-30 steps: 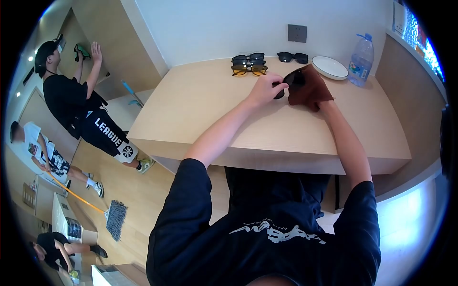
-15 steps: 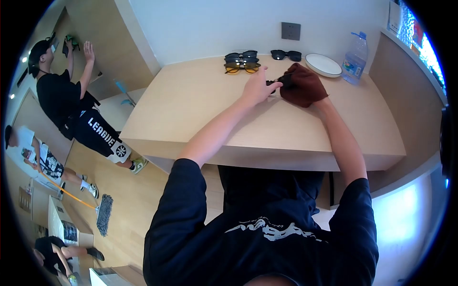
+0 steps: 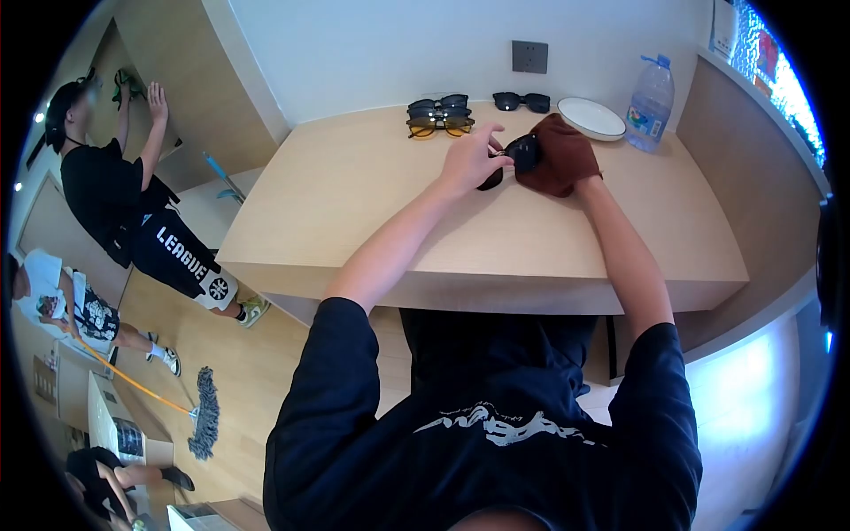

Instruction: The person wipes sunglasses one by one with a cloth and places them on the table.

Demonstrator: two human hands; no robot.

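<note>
A pair of dark sunglasses [image 3: 524, 153] is pinched at the bridge by my left hand [image 3: 472, 161], with one lens on either side of the fingertips. Over my right hand [image 3: 588, 183] drapes a brown cloth [image 3: 562, 157], which hides the fingers. The cloth lies against the right side of the sunglasses. Just beyond my left hand, several pairs of glasses [image 3: 440, 113] rest in a stack, the nearest with yellow lenses. Another dark pair of sunglasses [image 3: 521, 102] sits behind the cloth.
A white plate [image 3: 591, 119] and a clear plastic bottle [image 3: 651, 104] stand at the back right of the wooden desk [image 3: 354, 212]. A raised side panel [image 3: 761, 159] bounds the right. On the left are a person wiping a panel, another with a mop [image 3: 205, 414], and a seated person.
The sunglasses now show more, with the right lens turned into view beside the cloth. My left hand stays at the bridge. The mop head has shifted and the view has moved slightly.
</note>
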